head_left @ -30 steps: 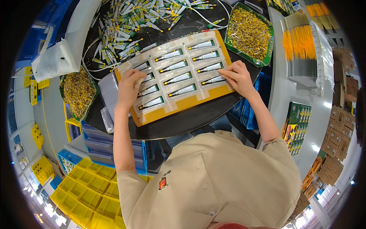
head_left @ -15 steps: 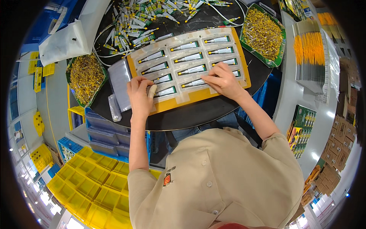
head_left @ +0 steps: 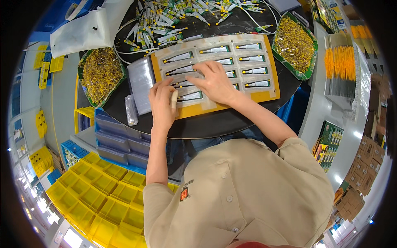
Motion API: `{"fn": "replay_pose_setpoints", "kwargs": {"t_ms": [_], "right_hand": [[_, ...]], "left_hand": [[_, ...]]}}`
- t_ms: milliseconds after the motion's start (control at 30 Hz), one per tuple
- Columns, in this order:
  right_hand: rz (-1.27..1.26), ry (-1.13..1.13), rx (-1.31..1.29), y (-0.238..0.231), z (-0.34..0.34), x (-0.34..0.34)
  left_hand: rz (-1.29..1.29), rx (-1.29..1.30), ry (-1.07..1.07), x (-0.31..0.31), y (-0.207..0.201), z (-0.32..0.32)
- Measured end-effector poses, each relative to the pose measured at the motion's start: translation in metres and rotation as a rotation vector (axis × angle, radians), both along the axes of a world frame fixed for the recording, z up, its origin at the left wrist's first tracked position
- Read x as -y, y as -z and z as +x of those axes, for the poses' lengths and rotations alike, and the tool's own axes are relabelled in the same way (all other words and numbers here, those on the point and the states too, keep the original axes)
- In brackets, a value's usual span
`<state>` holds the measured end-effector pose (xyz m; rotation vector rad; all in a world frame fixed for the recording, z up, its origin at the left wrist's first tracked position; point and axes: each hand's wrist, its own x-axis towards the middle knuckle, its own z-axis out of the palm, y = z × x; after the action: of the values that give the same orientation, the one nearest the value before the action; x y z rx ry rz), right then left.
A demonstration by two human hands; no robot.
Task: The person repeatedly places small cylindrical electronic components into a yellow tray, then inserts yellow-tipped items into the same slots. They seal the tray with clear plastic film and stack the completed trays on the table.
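Observation:
A clear plastic blister tray (head_left: pixel 232 66) lies on a yellow board (head_left: pixel 273 78). Each pocket in view holds a small silver-and-green tube with a yellow cap, such as this tube (head_left: pixel 256 84) at the lower right. My left hand (head_left: pixel 162 103) rests at the tray's left edge, its fingertips by the yellow caps of the lower left tubes. A pale cover sits on its thumb, which stands apart from the fingers. Reaching over the left and middle columns, my right hand (head_left: pixel 217 82) has thumb and fingers apart above a left-column tube. It hides parts of several middle tubes.
Loose tubes (head_left: pixel 169 18) pile up at the back of the black table (head_left: pixel 198 129). Green trays of small yellow pieces stand left (head_left: pixel 99 76) and right (head_left: pixel 294 45). Stacked clear sheets (head_left: pixel 140 87) and a small clear plastic piece (head_left: pixel 131 110) lie left of the board.
My right hand has moved left, from the tray's right side to over the left and middle columns. My left hand stays at the left edge. The whole view has shifted slightly.

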<state>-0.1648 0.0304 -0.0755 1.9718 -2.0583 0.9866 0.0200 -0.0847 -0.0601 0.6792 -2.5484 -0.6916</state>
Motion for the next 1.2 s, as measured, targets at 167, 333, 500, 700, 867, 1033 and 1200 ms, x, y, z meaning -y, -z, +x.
{"fn": "replay_pose_setpoints", "kwargs": {"t_ms": [167, 333, 500, 700, 867, 1033, 1200], "right_hand": [[0.008, 0.013, 0.064, -0.006, -0.009, -0.023], [0.142, 0.739, -0.338, -0.073, -0.153, -0.172], [0.759, 1.737, -0.538, -0.13, -0.351, -0.428], [0.815, 1.37, -0.321, -0.092, -0.436, -0.495], [0.688, 1.458, -0.309, -0.119, -0.401, -0.461], [0.113, 1.359, -0.446, -0.166, -0.298, -0.388], [-0.394, 0.738, -0.106, -0.137, -0.156, -0.293]], "left_hand": [[0.037, 0.022, 0.086, -0.008, -0.007, 0.0], [0.067, -0.133, 0.015, 0.014, -0.016, 0.001], [-0.16, -0.139, -0.442, 0.104, -0.015, 0.029], [-0.362, -0.136, -0.686, 0.244, 0.001, 0.09], [-0.517, 0.364, -0.633, 0.295, 0.016, 0.113], [-0.429, -0.031, -0.574, 0.241, 0.001, 0.103], [-0.326, -0.216, -0.484, 0.17, -0.026, 0.073]]}}
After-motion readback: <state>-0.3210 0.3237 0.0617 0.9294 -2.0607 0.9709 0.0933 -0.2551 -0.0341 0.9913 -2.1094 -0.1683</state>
